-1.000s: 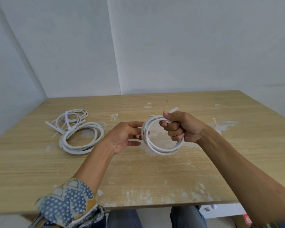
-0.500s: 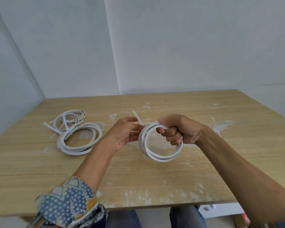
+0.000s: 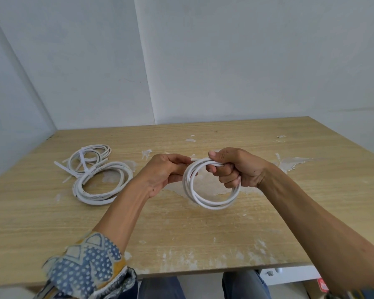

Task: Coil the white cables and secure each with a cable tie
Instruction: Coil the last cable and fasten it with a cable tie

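The right hand (image 3: 239,169) grips the top of a coil of white cable (image 3: 212,205), its fingers (image 3: 226,180) curled through the loop and its thumb pressed on the strands, so the coil hangs upright just above the wooden tabletop (image 3: 181,234), near its middle. The left hand (image 3: 162,172) is just beside the coil's left edge, fingers (image 3: 177,161) bent and pinching a short white tip (image 3: 192,160) – cable end or tie, I cannot tell. Two tied coils (image 3: 102,186) lie touching on the tabletop well to the left, each cinched with a cable tie (image 3: 82,161). Half a second ago a thin white strip stood up from the left fingers – now only that tip shows, and both hands have stayed where they were.
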